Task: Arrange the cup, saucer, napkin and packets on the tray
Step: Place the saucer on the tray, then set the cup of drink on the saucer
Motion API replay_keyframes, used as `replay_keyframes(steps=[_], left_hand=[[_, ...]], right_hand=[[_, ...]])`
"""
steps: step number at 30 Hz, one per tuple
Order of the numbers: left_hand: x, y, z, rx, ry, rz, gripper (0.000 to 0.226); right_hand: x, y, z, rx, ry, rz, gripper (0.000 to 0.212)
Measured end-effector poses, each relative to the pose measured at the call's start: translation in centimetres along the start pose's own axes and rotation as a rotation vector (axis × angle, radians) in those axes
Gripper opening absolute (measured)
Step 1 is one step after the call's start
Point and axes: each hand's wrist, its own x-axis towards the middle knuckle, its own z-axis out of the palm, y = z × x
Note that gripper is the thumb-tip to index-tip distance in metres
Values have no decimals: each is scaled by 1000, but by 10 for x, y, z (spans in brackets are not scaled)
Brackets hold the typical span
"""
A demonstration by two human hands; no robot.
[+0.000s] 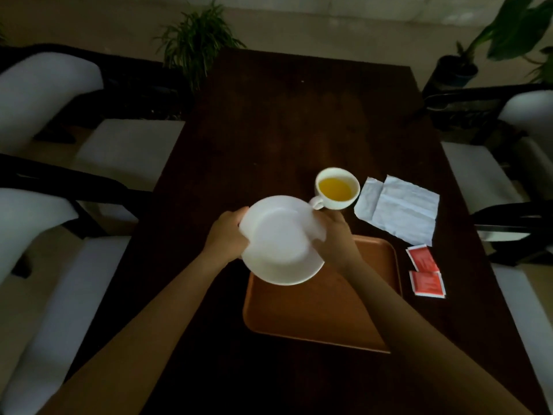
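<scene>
Two hands held the round white saucer between them, tilted and lifted over the far left corner of the tray. The left hand gripped its left rim with curled fingers; the right hand clasped the right rim. The saucer looked smooth and glossy, shallow, with nothing in it. The tray beneath was a rounded rectangle, orange-brown, with a low raised lip and nothing lying on it. Just beyond stood a white handled cup holding a yellow-orange liquid. To its right a crumpled white paper napkin lay flat, and nearer, two red packets lay just beside the tray on the dark wooden table.
</scene>
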Motion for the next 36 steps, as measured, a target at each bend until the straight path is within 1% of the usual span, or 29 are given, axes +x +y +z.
replay_keyframes(steps=[4, 8, 14, 20, 24, 27, 29, 31, 33, 36], left_hand=[[-15, -13, 34, 131, -13, -35, 45], [-22, -22, 58, 299, -53, -64, 56], [-30, -26, 73, 357, -111, -69, 63], [-33, -28, 79, 437, -106, -33, 58], [-32, -28, 79, 471, -91, 0, 51], [-33, -28, 81, 525, -85, -30, 50], [-33, -29, 81, 565, -77, -50, 52], [-31, -27, 78, 607, -56, -21, 52], [-21, -20, 71, 559, -31, 14, 54], [11, 1, 60, 394, 40, 64, 51]], right_hand=[[-28, 26, 17, 14, -10, 65, 59], [-45, 44, 27, 18, -17, 128, 60], [-60, 59, 35, -22, -33, 163, 62], [-64, 63, 36, -62, -11, 146, 61], [-65, 64, 39, -106, -4, 128, 62], [-65, 68, 40, -183, 24, 109, 62], [-65, 71, 40, -178, 34, 96, 63], [-63, 74, 40, -137, 43, 85, 60], [-55, 78, 34, -94, 61, 94, 57], [-29, 82, 13, 25, 132, 131, 64]])
